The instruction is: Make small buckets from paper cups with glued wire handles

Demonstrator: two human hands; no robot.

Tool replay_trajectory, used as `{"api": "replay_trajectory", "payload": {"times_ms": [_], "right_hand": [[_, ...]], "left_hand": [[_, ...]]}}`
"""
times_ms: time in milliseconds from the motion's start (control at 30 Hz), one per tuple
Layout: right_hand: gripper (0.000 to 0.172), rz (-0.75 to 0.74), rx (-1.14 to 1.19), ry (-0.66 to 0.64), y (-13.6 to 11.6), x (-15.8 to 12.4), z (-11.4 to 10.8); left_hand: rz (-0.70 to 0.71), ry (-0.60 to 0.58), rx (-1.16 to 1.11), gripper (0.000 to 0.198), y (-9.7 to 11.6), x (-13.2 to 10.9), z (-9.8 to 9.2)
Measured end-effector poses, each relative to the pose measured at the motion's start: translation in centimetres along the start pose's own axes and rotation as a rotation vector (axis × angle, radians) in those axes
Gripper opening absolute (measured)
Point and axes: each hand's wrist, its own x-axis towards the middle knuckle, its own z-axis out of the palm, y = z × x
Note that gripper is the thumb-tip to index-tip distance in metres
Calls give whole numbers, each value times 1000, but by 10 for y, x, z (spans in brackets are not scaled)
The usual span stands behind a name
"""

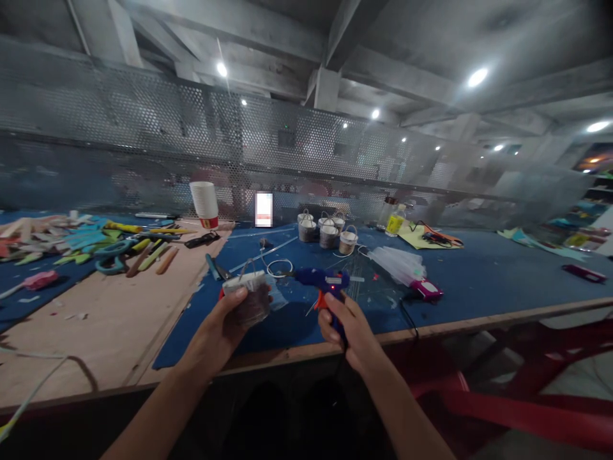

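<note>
In my left hand (230, 319) is a small grey-brown pot or basket (255, 301) with a white rim and a thin looped handle, held tilted near the table's front edge. My right hand (345, 329) grips a blue hot glue gun (318, 277) by its handle, a finger by the orange trigger and a small red light lit on its body. The nozzle points left at the pot, a short gap apart. Beyond the hands stand several similar small pots (328, 235) with looped handles. A coil of white cord (280, 268) lies just behind the held pot.
Clear glue sticks (397, 263) lie right of the glue gun, beside a magenta device (426, 289). Stacked paper cups (204, 203), scissors (113, 255) and coloured strips (81, 239) are at left. A yellow-labelled bottle (395, 221) stands behind. A red chair (502, 409) is at lower right.
</note>
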Motion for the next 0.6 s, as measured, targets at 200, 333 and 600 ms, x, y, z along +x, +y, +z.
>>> {"api": "replay_trajectory", "payload": {"times_ms": [200,333,600], "right_hand": [[48,-42,-280,147,-5,39,-44],[50,-49,-813,318,-2,69,-81],[25,-48,-1186,565,-6,90,-102]], "left_hand": [[29,33,-3,26,-1,3,-2],[48,-13,20,28,0,3,0],[80,-19,115,37,2,-5,8]]}}
